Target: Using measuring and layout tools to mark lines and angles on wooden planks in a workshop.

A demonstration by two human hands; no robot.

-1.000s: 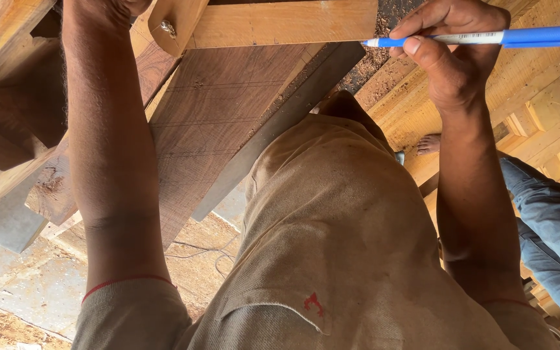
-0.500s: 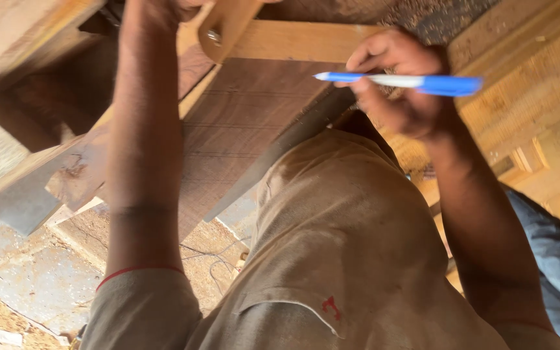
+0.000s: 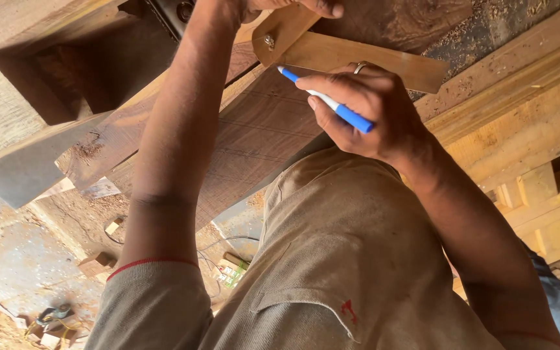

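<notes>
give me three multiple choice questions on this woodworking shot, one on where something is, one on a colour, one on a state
1. Where is the tip of the pen?
A. at the edge of the pale wooden strip, on the dark board
B. on the floor
C. in the shirt pocket

2. What colour is the pen?
A. red
B. blue and white
C. green

3. How is the right hand?
A. open and flat
B. hanging empty
C. closed around the pen

Answers: 1 A, the tip meets the strip's lower edge over the dark board. 2 B, the tip and the end are blue and the middle is white. 3 C, the fingers wrap the pen, while the left hand presses on the strip's pivot end.
</notes>
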